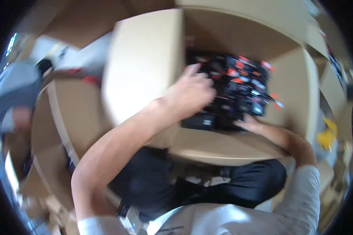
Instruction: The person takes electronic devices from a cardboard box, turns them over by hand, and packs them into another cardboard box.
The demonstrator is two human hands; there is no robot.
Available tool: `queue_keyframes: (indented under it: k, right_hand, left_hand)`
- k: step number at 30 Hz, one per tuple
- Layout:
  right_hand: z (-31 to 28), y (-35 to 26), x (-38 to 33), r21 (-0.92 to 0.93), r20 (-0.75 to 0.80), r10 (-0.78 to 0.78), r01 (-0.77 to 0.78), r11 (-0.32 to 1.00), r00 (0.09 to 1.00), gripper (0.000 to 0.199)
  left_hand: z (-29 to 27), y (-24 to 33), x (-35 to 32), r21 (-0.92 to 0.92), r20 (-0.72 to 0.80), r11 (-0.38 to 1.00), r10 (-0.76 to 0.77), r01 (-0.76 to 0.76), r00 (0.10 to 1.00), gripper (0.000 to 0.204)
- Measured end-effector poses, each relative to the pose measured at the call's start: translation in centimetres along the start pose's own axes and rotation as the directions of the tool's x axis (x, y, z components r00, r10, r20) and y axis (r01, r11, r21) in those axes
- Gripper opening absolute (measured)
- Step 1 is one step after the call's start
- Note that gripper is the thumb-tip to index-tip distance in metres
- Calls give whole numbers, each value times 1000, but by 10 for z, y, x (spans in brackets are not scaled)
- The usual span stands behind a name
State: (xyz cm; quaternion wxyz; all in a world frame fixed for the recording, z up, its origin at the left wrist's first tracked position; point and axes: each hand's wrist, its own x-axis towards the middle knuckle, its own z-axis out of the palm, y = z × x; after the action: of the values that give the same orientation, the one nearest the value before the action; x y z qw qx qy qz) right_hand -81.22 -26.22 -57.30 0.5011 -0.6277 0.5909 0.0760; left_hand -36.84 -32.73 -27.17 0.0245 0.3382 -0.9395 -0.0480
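Observation:
A large open cardboard box (239, 145) stands in front of me. Piled inside it are many small black packages (223, 94) with orange-red and white parts; blur hides their exact kind. My left hand (194, 91) is over the left part of the pile, its fingers bent and smeared by motion. Whether it holds anything does not show. Lower right, my right hand (250, 123) reaches into the box at the near edge of the pile. Its fingertips are at the black packages, but a grip cannot be made out.
A wide cardboard flap (145, 62) rises left of the pile. Further left are another open carton (78, 113) and a person in grey (17, 88). Something yellow (327, 134) lies right of the box. My legs in black trousers (153, 180) are close to the box's near side.

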Motion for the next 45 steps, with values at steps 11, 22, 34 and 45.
queue_keyframes:
  k: [11, 22, 34, 45]
  right_hand:
    - [-64, -89, -70, -692, 243, 68, 124, 711, 968, 80]
    - [-44, -381, -239, -514, 16, -393, 345, 786, 919, 56]
    - [80, -644, -382, -208, 128, -742, 749, 629, 658, 43]
    - [176, -727, -357, -25, 262, -881, 915, 402, 394, 46]
  left_hand:
    - [-291, 43, -456, -323, -381, 539, -826, 778, 414, 22]
    - [-59, 52, -678, 456, 268, 422, -905, 783, 331, 150]
    - [-29, -9, -722, 232, -84, 303, -941, 925, 329, 108]
    - [16, -78, -640, 199, 12, 360, -931, 912, 365, 128]
